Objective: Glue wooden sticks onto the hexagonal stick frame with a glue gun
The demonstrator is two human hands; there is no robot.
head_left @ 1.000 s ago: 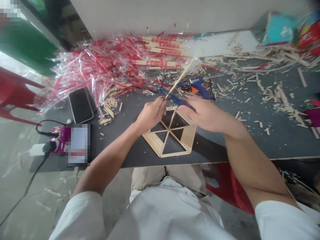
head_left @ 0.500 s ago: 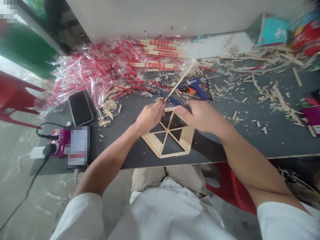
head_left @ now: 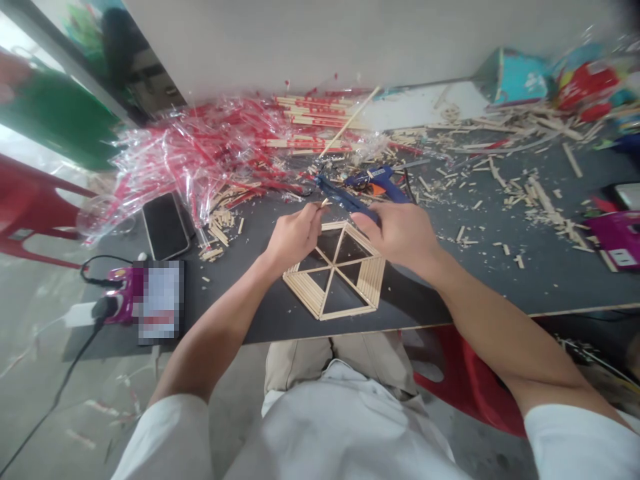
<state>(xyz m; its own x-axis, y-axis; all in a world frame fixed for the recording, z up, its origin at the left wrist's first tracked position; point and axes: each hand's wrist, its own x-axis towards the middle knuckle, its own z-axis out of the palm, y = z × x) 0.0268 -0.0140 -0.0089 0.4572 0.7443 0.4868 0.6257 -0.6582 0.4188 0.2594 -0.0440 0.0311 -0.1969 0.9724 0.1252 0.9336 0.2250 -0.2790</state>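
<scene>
My left hand (head_left: 294, 235) is closed, with a short piece of wooden stick (head_left: 325, 202) pinched at its fingertips. My right hand (head_left: 407, 232) is wrapped round blue-handled cutters (head_left: 345, 197), whose jaws point left, just beyond the left fingertips. Past the jaws a longer stick (head_left: 350, 122) shows at a slant, apart from both hands; whether it touches anything is unclear. Below the hands, a six-sided frame of sticks (head_left: 350, 311) lies flat on the table, with spokes meeting at its centre and several sticks side by side in two of its sections.
A blue glue gun (head_left: 383, 181) lies beyond the cutters. Red-and-clear wrappers (head_left: 200, 143) and wrapped chopsticks (head_left: 320, 113) are heaped at the back. Stick scraps (head_left: 537, 193) cover the right side. A phone (head_left: 166, 227) and a purple power strip (head_left: 125, 290) are on the left.
The long stick was joined to the piece in my left hand; now it is separate, farther up and away. Only a short end remains in the left fingers.
</scene>
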